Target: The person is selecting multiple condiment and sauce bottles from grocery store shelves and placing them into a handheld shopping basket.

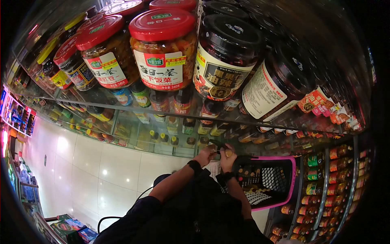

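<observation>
Low in front of my body, both hands meet at a dark object with a round tan end [228, 153]; it looks bottle-like, but its kind is too small to make out. My left hand [206, 155] has its fingers closed at the object's left side. Around its right side, close to the tan end, curl the fingers of my right hand [227, 161]. A black basket with a pink rim [293, 179] is just right of my right hand, with several small items inside.
Close above my hands runs a glass shelf [162, 110] crowded with red-lidded jars [162, 49] and black-lidded jars [225, 57]. Lower shelves hold bottles. Racks of bottles [313, 175] stand at the right. Boxes [73, 227] lie at lower left beside the tiled floor [93, 162].
</observation>
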Action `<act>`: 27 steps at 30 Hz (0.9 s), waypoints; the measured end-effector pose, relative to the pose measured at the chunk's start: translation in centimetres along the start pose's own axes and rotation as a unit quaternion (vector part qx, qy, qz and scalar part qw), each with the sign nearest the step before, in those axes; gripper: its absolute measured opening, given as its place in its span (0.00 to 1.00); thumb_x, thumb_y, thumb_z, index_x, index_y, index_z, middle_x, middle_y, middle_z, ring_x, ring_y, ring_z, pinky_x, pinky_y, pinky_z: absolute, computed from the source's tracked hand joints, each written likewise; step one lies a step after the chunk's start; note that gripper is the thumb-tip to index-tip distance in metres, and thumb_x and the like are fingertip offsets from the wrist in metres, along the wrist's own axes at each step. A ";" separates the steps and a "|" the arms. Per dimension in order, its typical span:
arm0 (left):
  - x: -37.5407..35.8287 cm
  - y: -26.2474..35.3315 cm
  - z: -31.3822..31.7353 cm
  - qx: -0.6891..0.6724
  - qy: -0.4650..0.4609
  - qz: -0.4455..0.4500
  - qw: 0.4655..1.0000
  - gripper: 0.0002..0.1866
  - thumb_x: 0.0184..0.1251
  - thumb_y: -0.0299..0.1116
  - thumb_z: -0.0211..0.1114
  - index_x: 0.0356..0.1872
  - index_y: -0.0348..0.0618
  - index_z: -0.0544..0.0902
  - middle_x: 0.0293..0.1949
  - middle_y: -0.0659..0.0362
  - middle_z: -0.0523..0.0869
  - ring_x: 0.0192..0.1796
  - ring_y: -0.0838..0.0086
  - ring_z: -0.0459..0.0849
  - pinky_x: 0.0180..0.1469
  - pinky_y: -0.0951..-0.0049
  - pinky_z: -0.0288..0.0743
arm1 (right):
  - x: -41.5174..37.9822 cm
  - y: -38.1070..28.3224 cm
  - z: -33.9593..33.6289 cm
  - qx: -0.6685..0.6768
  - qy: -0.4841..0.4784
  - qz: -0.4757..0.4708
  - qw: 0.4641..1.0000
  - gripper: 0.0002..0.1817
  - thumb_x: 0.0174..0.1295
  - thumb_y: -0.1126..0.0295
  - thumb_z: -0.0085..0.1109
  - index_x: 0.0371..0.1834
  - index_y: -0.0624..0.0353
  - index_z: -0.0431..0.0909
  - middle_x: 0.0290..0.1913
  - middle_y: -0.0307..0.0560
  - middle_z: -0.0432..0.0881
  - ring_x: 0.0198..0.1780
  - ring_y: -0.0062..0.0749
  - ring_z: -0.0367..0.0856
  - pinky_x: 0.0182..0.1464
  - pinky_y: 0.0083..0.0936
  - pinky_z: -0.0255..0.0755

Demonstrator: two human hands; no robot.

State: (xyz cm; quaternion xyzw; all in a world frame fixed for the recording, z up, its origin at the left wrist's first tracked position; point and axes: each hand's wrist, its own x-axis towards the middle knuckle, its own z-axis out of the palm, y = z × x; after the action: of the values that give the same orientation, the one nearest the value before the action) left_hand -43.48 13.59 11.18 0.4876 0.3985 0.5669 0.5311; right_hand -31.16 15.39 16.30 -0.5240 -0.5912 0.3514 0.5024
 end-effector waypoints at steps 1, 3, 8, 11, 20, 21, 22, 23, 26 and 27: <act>0.0 0.5 0.0 0.072 0.001 0.039 0.997 0.15 0.54 0.21 0.57 0.45 0.35 0.72 0.41 0.46 0.76 0.43 0.56 0.76 0.41 0.68 0.71 | 0.2 0.3 0.0 -0.003 -0.003 0.007 1.000 0.13 0.48 0.77 0.58 0.37 0.68 0.73 0.39 0.49 0.76 0.38 0.29 0.74 0.42 0.23 0.67; 0.6 0.7 -0.2 0.144 0.004 0.077 0.987 0.14 0.54 0.21 0.57 0.43 0.35 0.73 0.41 0.44 0.76 0.42 0.53 0.76 0.40 0.68 0.72 | 0.7 1.2 0.1 -0.006 -0.006 0.014 1.000 0.12 0.48 0.77 0.58 0.37 0.68 0.73 0.38 0.48 0.76 0.38 0.27 0.73 0.41 0.23 0.67; 1.9 -1.2 -1.1 0.331 -0.041 0.131 0.934 0.10 0.51 0.22 0.60 0.36 0.34 0.76 0.40 0.45 0.76 0.42 0.54 0.76 0.39 0.67 0.72 | 2.2 3.1 0.6 0.025 -0.020 0.031 0.999 0.12 0.47 0.77 0.58 0.36 0.67 0.74 0.31 0.40 0.76 0.33 0.22 0.72 0.37 0.20 0.68; 2.4 -1.1 -1.2 0.311 -0.025 0.159 0.937 0.11 0.50 0.24 0.61 0.36 0.34 0.75 0.39 0.44 0.77 0.41 0.53 0.76 0.39 0.65 0.72 | 3.0 3.5 1.1 0.018 -0.005 0.000 1.000 0.12 0.46 0.78 0.58 0.36 0.66 0.75 0.28 0.38 0.75 0.31 0.21 0.72 0.35 0.19 0.67; 3.2 -2.0 -0.9 0.293 -0.014 0.060 0.954 0.13 0.53 0.21 0.58 0.42 0.32 0.72 0.35 0.47 0.77 0.35 0.67 0.78 0.35 0.73 0.72 | 4.2 2.8 1.0 -0.026 -0.040 0.013 0.999 0.11 0.45 0.76 0.61 0.34 0.65 0.75 0.29 0.41 0.77 0.32 0.20 0.72 0.34 0.20 0.68; 3.4 -2.1 -0.9 0.294 -0.013 0.060 0.954 0.13 0.53 0.21 0.58 0.42 0.32 0.72 0.35 0.47 0.77 0.35 0.67 0.78 0.35 0.73 0.72 | 4.4 3.0 1.0 -0.026 -0.041 0.012 0.999 0.11 0.45 0.76 0.61 0.34 0.65 0.75 0.29 0.41 0.77 0.32 0.20 0.72 0.34 0.20 0.68; 3.6 -2.2 -0.8 0.266 -0.013 0.010 0.964 0.13 0.54 0.21 0.57 0.42 0.32 0.72 0.35 0.49 0.77 0.36 0.69 0.77 0.34 0.74 0.72 | 4.7 3.2 1.1 -0.043 -0.041 -0.004 0.998 0.11 0.45 0.76 0.60 0.33 0.65 0.75 0.28 0.40 0.77 0.32 0.20 0.72 0.33 0.21 0.67; 3.8 -2.3 -0.7 0.237 -0.012 -0.040 0.971 0.12 0.55 0.21 0.56 0.42 0.33 0.71 0.36 0.50 0.76 0.36 0.71 0.76 0.34 0.76 0.72 | 4.9 3.3 1.2 -0.060 -0.041 -0.021 0.997 0.10 0.46 0.75 0.60 0.33 0.65 0.75 0.27 0.40 0.76 0.31 0.20 0.72 0.32 0.22 0.67; 4.7 -2.6 -0.5 -0.380 0.142 -0.316 0.858 0.10 0.57 0.19 0.52 0.41 0.36 0.71 0.39 0.54 0.74 0.40 0.72 0.75 0.37 0.78 0.72 | 5.7 4.2 1.7 -0.068 -0.050 0.014 0.996 0.12 0.46 0.72 0.61 0.33 0.65 0.74 0.27 0.42 0.77 0.31 0.27 0.75 0.33 0.25 0.68; 4.8 -2.7 -0.5 -0.380 0.142 -0.315 0.858 0.10 0.57 0.19 0.52 0.41 0.36 0.71 0.39 0.54 0.74 0.40 0.72 0.75 0.37 0.78 0.72 | 6.0 2.0 1.8 -0.068 -0.050 0.013 0.996 0.12 0.46 0.72 0.61 0.33 0.65 0.74 0.27 0.42 0.77 0.31 0.27 0.75 0.33 0.25 0.68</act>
State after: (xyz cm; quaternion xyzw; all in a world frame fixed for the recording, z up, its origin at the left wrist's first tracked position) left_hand -43.18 18.65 9.10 0.0105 0.3558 0.5399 0.7627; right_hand -32.07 21.84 15.28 -0.5461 -0.6312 0.3432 0.4307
